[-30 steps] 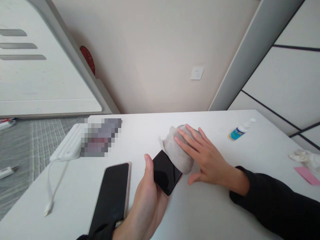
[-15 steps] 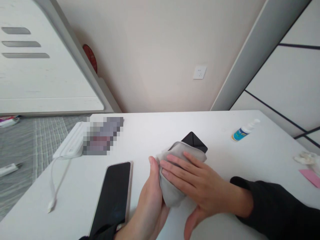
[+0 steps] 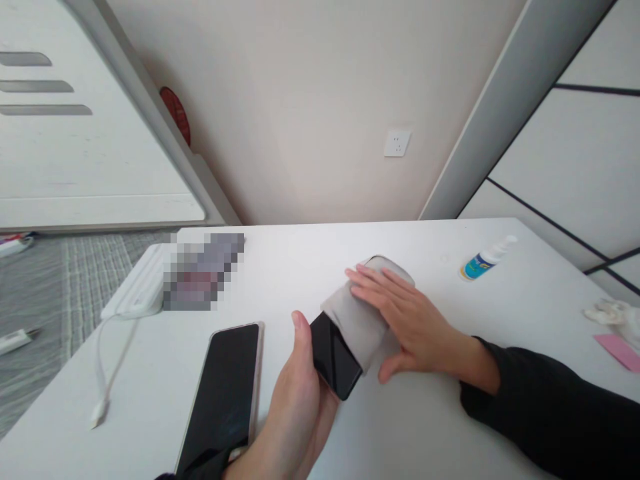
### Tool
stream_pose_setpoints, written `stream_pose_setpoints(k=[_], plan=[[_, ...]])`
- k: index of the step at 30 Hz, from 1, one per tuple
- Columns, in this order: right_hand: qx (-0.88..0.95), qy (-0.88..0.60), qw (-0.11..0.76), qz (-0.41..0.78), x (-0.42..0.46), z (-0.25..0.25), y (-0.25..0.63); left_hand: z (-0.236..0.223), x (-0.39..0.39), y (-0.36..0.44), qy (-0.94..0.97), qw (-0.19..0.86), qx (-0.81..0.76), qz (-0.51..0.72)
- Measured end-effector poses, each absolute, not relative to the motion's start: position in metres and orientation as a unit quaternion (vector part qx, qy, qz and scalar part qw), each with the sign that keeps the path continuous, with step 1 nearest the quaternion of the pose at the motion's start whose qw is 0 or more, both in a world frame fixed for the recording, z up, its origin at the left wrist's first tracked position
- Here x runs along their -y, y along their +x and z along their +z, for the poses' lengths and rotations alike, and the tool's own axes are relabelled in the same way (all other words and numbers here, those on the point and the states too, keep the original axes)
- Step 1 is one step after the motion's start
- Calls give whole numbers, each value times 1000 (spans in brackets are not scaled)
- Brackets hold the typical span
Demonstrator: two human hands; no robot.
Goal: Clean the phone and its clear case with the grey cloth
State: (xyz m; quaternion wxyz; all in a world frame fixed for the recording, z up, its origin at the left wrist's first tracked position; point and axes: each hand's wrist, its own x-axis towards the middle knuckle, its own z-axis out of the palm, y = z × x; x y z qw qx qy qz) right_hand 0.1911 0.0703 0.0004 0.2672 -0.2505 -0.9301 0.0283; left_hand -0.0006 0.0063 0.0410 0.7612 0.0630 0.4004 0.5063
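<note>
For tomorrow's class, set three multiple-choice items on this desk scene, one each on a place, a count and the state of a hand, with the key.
1. Where is the small spray bottle with the blue label?
A. On the grey floor rug
B. On the white table, right of the hands
C. Next to the wall socket

2. How many black-screened phones show?
A. Two
B. Three
C. One

3. What is the right hand doing?
A. Gripping the bottle
B. Clenched in a fist
C. Lying open on the grey cloth

Key:
1. B: the bottle sits on the tabletop, beyond the right hand.
2. A: a phone lies on the table; a second phone sits in the left hand.
3. C: its fingers spread flat over the cloth.
</note>
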Motion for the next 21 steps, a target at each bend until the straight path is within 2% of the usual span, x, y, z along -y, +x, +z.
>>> stream_pose_setpoints(k=[3, 8, 13, 18, 21], plan=[[922, -285, 263, 23, -66, 3, 189, 44, -7, -1, 54, 767, -399, 499], [965, -174, 193, 11, -53, 11, 181, 43, -6, -3, 21, 751, -443, 488], [925, -288, 247, 24, -71, 7, 192, 39, -5, -2, 33, 766, -404, 499], [965, -166, 203, -4, -50, 11, 180, 40, -4, -2, 13, 742, -461, 486], [951, -207, 231, -6, -57, 10, 183, 42, -6, -3, 51, 748, -436, 498]])
